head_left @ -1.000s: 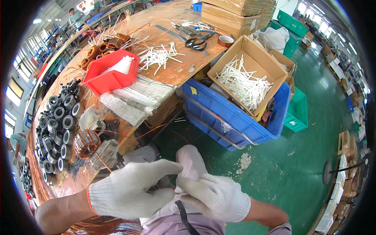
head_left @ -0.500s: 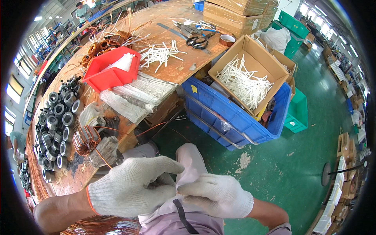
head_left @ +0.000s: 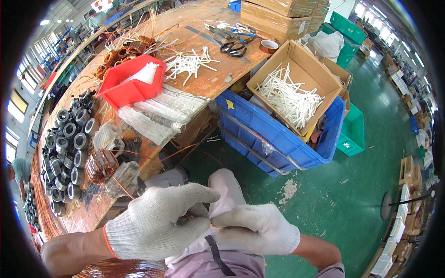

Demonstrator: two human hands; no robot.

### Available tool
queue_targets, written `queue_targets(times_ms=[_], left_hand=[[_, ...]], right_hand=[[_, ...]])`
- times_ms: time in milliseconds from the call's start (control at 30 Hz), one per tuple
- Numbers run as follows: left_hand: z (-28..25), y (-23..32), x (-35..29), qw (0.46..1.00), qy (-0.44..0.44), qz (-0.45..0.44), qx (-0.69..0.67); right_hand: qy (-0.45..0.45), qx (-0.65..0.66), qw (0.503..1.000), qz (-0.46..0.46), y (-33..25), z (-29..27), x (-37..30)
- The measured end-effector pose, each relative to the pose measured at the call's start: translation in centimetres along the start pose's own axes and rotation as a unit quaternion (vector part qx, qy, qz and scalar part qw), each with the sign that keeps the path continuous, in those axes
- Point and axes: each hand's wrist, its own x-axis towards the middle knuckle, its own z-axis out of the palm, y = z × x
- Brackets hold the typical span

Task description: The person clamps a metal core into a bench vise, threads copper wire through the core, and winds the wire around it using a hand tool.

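Fingers (head_left: 199, 193) curl on left hand (head_left: 157, 222) and right hand (head_left: 262, 229), whether pinching anything unclear

Black scissors (head_left: 243, 45) near a tape roll (head_left: 267, 50), stacked cardboard boxes (head_left: 268, 22), green bin (head_left: 351, 134)

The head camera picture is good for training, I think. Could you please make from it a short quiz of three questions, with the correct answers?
1. Multiple choice: What fills the open cardboard box above the blue crate?
A. gray rings
B. white strips
C. copper coils

2. True or false: The left hand and the right hand are both gloved in white.

3. Fill in the missing word: In the picture, the scissors lie to the ____ of the tape roll.

Key: 1. B; 2. True; 3. left.
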Motion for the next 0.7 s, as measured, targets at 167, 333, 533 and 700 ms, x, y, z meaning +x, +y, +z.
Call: queue_targets(times_ms=[167,333,533,700], left_hand=[[0.3,-0.5,0.0,1.0,0.013,0.001,-0.027],[0.3,-0.7,0.0,0.998,0.024,0.054,0.034],[-0.4,-0.3,-0.4,0.98,0.05,0.111,0.157],[-4.4,-0.9,-1.2,0.898,0.03,0.195,0.394]], right_hand=[[0.036,-0.04,0.998,-0.021,-0.4,0.7,0.2],[0.091,-0.044,0.995,0.015,-0.4,2.1,0.2],[0.073,-0.093,0.992,-0.041,-0.5,2.1,1.2],[0.077,-0.107,0.989,-0.061,-0.3,2.2,1.6]])
